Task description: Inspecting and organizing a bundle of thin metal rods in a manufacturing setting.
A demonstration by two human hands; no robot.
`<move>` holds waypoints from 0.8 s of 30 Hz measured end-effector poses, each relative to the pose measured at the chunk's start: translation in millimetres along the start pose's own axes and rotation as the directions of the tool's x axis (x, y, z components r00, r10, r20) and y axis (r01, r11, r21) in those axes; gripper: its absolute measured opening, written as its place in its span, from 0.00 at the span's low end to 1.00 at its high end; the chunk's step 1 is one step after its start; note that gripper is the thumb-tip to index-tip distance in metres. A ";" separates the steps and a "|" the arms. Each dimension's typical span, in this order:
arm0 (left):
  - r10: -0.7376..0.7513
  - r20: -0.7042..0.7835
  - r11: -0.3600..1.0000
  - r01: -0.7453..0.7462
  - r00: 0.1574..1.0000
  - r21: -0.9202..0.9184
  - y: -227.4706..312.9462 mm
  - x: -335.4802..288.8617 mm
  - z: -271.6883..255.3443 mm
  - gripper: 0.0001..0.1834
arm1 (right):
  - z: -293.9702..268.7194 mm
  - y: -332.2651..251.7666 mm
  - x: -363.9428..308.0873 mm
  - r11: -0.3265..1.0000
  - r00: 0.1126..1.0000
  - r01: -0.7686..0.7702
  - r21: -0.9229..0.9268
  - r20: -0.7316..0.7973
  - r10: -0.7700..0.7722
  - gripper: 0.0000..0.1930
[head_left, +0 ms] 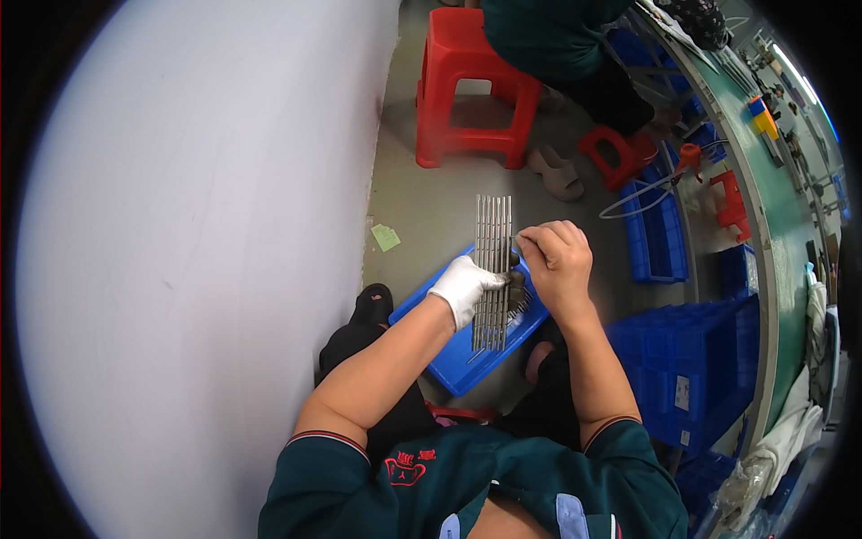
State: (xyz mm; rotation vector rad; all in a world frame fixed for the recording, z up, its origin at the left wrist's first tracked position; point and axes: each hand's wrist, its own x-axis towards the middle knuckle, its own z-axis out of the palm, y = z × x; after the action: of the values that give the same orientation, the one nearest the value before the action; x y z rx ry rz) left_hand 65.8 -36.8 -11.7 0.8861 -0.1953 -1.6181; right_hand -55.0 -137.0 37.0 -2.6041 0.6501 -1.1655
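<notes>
My left hand, in a white glove with dark-stained fingertips, grips a flat row of several thin metal rods. The rods lie side by side, pointing away from me, with evenly spaced marks along them. Close to the row's right edge, my bare right hand has thumb and forefinger pinched together. Whatever sits in that pinch is too small to make out. Beneath both hands is a blue plastic tray on the floor between my feet, with small metal pieces partly hidden behind the rods and glove.
A white wall rises on my left. Ahead stand a red stool and a seated person, with a beige slipper nearby. Along my right runs a green-topped workbench, blue crates under it. A green paper lies on the floor.
</notes>
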 end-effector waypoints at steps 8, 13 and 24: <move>0.001 -0.017 1.000 -0.001 1.000 -0.023 1.7 0.7 0.2 0.14 | -1.8 -3.9 0.3 1.000 0.999 -0.002 0.016 -0.039 0.003 0.03; 0.007 -0.030 0.999 -0.008 1.000 -0.044 4.7 0.5 0.5 0.15 | -0.1 -1.5 -2.6 0.987 0.994 -0.111 0.120 0.035 0.107 0.03; 0.005 -0.009 0.998 -0.006 1.000 -0.055 3.1 0.3 -3.0 0.17 | -1.1 -0.8 -3.7 0.991 0.995 -0.096 0.091 0.033 0.093 0.03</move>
State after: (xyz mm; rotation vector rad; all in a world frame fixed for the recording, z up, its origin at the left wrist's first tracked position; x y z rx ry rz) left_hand 70.1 -36.9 -12.0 0.8498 -0.1469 -1.6070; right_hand -57.7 -134.5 35.6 -2.4802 0.6885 -1.1014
